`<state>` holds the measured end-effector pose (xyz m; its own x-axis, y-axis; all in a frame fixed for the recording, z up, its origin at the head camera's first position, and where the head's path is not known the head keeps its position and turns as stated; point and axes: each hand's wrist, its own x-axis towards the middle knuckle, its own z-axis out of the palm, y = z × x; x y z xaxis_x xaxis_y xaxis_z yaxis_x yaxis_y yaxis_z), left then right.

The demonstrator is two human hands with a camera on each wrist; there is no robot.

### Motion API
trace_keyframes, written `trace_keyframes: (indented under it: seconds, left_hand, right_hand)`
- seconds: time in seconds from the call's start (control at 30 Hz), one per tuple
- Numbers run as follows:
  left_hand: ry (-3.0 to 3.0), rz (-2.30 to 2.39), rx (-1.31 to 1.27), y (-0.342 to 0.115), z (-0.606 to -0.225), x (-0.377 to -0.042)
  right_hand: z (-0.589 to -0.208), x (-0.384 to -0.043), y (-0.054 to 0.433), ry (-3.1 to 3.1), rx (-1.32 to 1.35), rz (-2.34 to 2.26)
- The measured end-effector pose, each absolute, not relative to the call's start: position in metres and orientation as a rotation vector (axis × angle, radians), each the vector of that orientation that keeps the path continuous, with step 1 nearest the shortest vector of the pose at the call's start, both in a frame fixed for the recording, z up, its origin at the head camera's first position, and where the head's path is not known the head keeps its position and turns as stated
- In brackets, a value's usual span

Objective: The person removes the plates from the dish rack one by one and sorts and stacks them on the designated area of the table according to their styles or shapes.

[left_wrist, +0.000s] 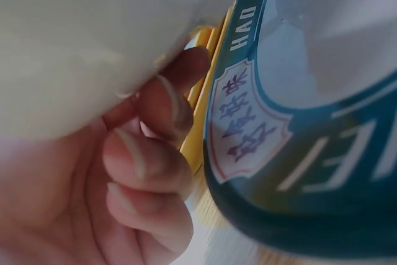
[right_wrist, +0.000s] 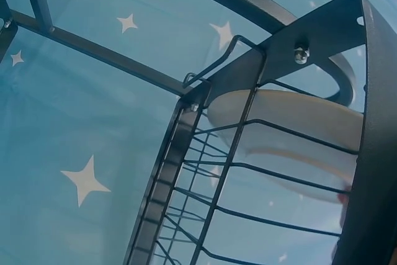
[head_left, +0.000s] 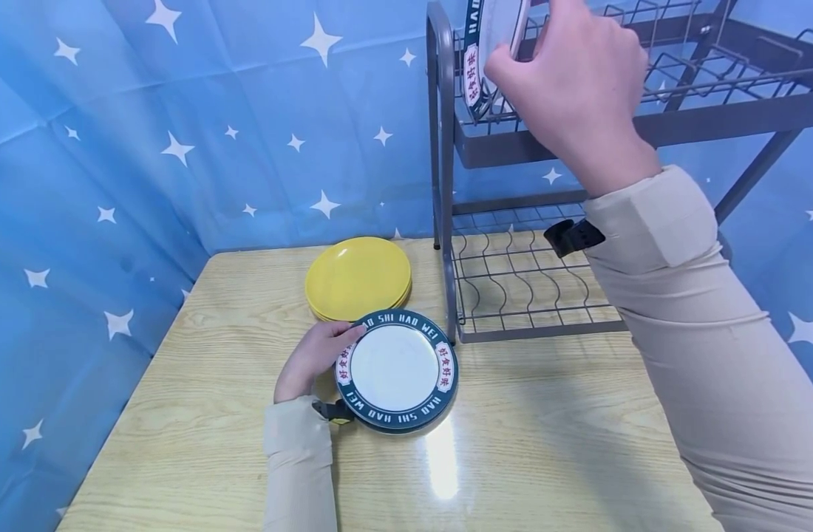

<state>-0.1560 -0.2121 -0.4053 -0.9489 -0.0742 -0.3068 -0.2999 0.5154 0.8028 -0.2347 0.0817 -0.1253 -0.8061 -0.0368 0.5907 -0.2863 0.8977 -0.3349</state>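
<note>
High on the right in the head view, my right hand [head_left: 579,81] grips a white plate with a dark green lettered rim [head_left: 473,70], tilted on edge at the left end of the rack's upper tier. In the right wrist view, the pale plate [right_wrist: 291,113] shows behind the wires, with only a bit of a finger visible. My left hand [head_left: 316,355] rests at the left rim of a stack of matching plates [head_left: 393,369] on the table. In the left wrist view its fingers [left_wrist: 149,159] are loosely curled beside the lettered rim, holding nothing; a pale blurred shape covers part of the hand.
A stack of yellow plates [head_left: 358,277] sits behind the lettered stack. The grey two-tier dish rack [head_left: 449,222] stands at the right, its lower tier [head_left: 533,284] lined with wavy wire dividers. A blue star-patterned curtain [head_left: 267,148] hangs behind the wooden table [head_left: 213,414].
</note>
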Motion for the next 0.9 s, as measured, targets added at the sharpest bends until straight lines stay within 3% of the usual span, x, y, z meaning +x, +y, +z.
trace_keyframes:
  seconds: [0.9]
  left_hand:
    - [2.544, 1.393, -0.296, -0.2121, -0.4040, -0.1563]
  right_hand:
    - [-0.1274, -0.2346, 0.0801, -2.429, 0.233, 0.560]
